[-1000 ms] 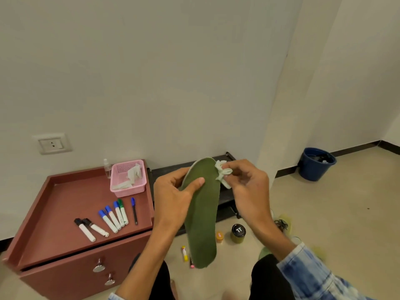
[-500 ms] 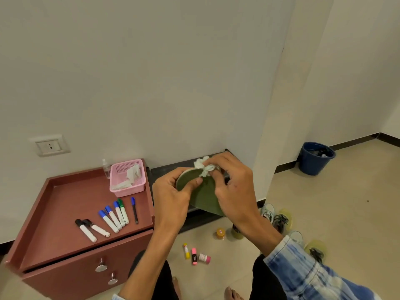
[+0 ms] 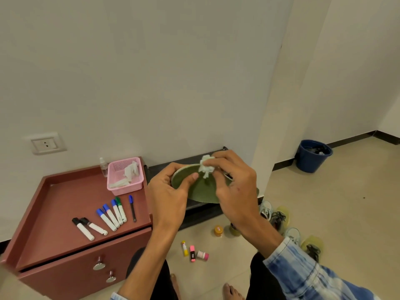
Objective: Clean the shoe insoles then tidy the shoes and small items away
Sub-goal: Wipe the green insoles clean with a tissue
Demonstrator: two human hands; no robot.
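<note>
- Head view, centre of frame: the left hand point(image 3: 168, 198) grips the green insole point(image 3: 201, 189) by its rim, thumb on top, bracing it for the wipe.
- Now the right hand point(image 3: 233, 191) pinches a crumpled tissue point(image 3: 206, 166) against the insole's far end, bunched tight so pressure lands on one spot.
- Those shoes point(image 3: 278, 216) wait on the floor point(image 3: 324, 213), lower right, probably kept within reach for refitting.
- That pink basket point(image 3: 126, 188) on the desk point(image 3: 65, 198), left, keeps spare tissues point(image 3: 131, 173) handy.

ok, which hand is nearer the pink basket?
Left. The left hand grips the green insole just right of the pink basket; the right hand, pinching the tissue wad, is farther right.
</note>
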